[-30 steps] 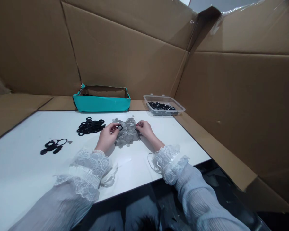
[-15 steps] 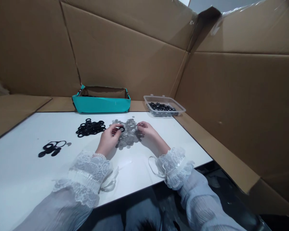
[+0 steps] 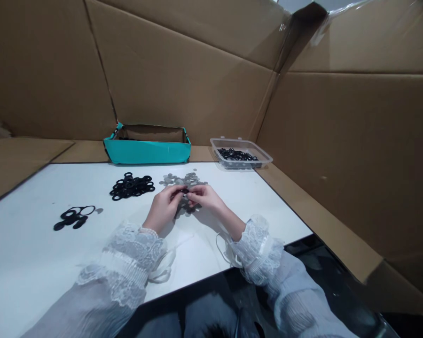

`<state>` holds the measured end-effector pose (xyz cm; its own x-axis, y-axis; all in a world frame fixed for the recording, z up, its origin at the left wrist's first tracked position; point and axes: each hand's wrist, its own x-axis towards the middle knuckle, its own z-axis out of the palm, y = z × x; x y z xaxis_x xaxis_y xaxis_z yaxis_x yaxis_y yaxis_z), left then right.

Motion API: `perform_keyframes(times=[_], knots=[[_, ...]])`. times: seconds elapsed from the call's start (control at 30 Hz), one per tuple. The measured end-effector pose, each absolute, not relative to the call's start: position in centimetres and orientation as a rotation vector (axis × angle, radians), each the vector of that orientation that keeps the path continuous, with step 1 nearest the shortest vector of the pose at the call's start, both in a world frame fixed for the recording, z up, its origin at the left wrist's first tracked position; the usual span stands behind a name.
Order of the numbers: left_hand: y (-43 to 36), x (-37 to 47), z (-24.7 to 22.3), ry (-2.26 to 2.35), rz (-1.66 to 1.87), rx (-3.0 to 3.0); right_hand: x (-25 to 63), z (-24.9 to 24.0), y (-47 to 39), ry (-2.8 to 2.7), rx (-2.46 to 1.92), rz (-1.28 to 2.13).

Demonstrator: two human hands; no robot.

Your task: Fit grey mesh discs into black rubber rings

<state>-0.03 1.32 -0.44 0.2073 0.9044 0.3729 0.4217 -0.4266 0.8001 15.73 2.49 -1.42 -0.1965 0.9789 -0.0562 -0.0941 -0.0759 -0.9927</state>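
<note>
Over the pile of small grey discs (image 3: 190, 179), my two hands meet at the fingertips. My left hand (image 3: 165, 207) pinches a black ring (image 3: 185, 191), mostly covered by the fingers. From the other side, my right hand (image 3: 208, 199) brings its closed thumb and fingers against the ring; whether they also hold a disc is hidden. A heap of black rings (image 3: 133, 187) lies to the left of my left hand. Nearer on the left is a small group of black round pieces (image 3: 70, 218), including thin hoops, with a grey disc beside it.
A teal box (image 3: 148, 152) stands at the back of the white tabletop (image 3: 102, 253). Right of it is a clear plastic tub (image 3: 264, 158) with many small black rings inside. Cardboard walls (image 3: 190, 70) rise behind and on the right.
My right hand has moved left from the discs' edge to my left hand. The ring, seen plainly in my left fingers before, is now between both hands' fingertips.
</note>
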Motion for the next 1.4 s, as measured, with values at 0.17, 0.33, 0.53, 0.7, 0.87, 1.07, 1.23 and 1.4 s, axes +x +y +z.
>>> perform_keyframes(times=[0.17,0.33,0.53,0.7,0.87,1.07,1.23,1.4], knots=[[1.1,0.0,-0.2,1.204,1.098,1.886,16.4,-1.5,2.3,-1.391,-1.044,1.445],[1.3,0.3,-0.5,1.185,1.073,1.757,16.3,-1.3,2.2,-1.413,-1.081,1.386],[1.5,0.6,-1.1,1.299,1.098,1.703,15.2,-1.0,2.0,-1.334,-1.083,1.405],[0.9,1.1,-0.1,1.499,1.133,1.842,14.5,-0.3,1.4,-1.356,-1.074,1.363],[0.1,1.6,0.6,1.536,1.243,1.857,13.7,-0.2,0.8,-1.338,-1.043,1.279],[0.5,1.0,0.5,1.379,1.022,1.897,14.4,-0.6,1.0,-1.417,-1.031,1.208],[1.1,-0.3,1.1,1.177,0.705,2.108,16.5,-0.1,1.2,-1.672,-1.019,1.337],[1.0,-0.4,1.6,1.139,0.825,2.204,16.7,0.3,1.1,-1.707,-0.99,1.353]])
